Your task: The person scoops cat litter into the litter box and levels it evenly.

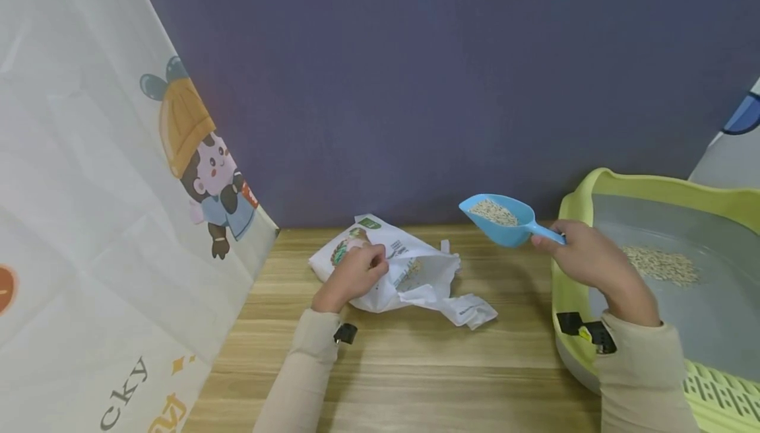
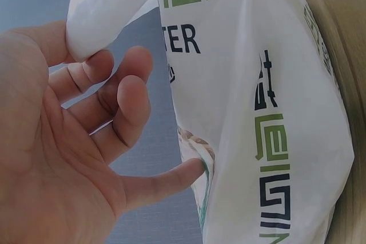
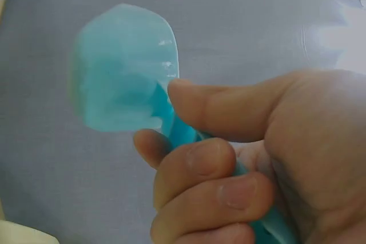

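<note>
In the head view my right hand point(image 1: 590, 258) grips the handle of a blue scoop point(image 1: 515, 230), raised between the bag and the litter box, with pale pellets point(image 1: 494, 212) in its bowl. The right wrist view shows the fingers of that hand point(image 3: 229, 158) curled round the handle, below the scoop's bowl point(image 3: 123, 72). My left hand point(image 1: 356, 274) pinches the edge of a white printed bag point(image 1: 386, 294) lying on the table, its mouth facing right. Close up, the left hand point(image 2: 86, 118) holds the bag's plastic point(image 2: 251, 84) between thumb and index finger, other fingers loosely bent.
A grey litter box with a lime-green rim point(image 1: 665, 182) stands at the right, with a patch of pellets point(image 1: 665, 266) on its floor. The wooden table point(image 1: 463, 380) meets a dark blue backdrop point(image 1: 451, 90); a white printed sheet point(image 1: 89, 156) hangs at the left.
</note>
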`<state>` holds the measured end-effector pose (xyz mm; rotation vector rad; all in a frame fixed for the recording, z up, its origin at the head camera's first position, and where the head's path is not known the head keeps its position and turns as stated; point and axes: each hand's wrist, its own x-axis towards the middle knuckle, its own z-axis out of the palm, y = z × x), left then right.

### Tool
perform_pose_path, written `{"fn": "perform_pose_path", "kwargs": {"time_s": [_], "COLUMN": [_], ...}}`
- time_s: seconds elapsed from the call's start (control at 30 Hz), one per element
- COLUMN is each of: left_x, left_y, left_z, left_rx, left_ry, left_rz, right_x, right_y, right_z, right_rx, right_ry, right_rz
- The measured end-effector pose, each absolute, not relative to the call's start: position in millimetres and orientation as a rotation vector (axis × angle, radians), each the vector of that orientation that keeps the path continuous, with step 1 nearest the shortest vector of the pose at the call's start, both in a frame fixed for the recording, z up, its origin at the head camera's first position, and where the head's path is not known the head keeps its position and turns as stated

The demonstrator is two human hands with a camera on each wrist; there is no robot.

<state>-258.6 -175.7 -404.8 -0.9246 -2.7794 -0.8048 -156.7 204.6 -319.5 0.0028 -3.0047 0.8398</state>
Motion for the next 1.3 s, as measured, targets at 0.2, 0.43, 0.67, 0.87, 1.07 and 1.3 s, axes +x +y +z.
{"fn": "perform_pose_path", "kwargs": {"time_s": [0.2,0.43,0.67,0.87,1.07,1.3], "left_x": [-261,-266,-268,-269,-268,-268], "left_y": [-175,-173,-171,-171,-172,-172], "left_z": [-405,-407,-412,-411,-410,-410], "left_rx": [-0.944,-0.941,-0.951,-0.958,-0.954,-0.957], "left_ry": [-2.762,-2.774,-2.772,-2.728,-2.741,-2.745], "left_rz": [-0.802,-0.792,-0.787,-0.765,-0.790,-0.789], "right_x": [-155,-151,-142,-139,-139,-144], "right_y": [213,226,241,259,290,326], "right_z": [-320,-317,-317,-312,-305,-314], "right_rx": [-0.068,-0.102,-0.171,-0.239,-0.328,-0.438], "right_ry": [-2.974,-2.892,-2.858,-2.786,-2.835,-2.828], "right_rz": [0.880,0.913,0.896,0.902,0.806,0.829]}}
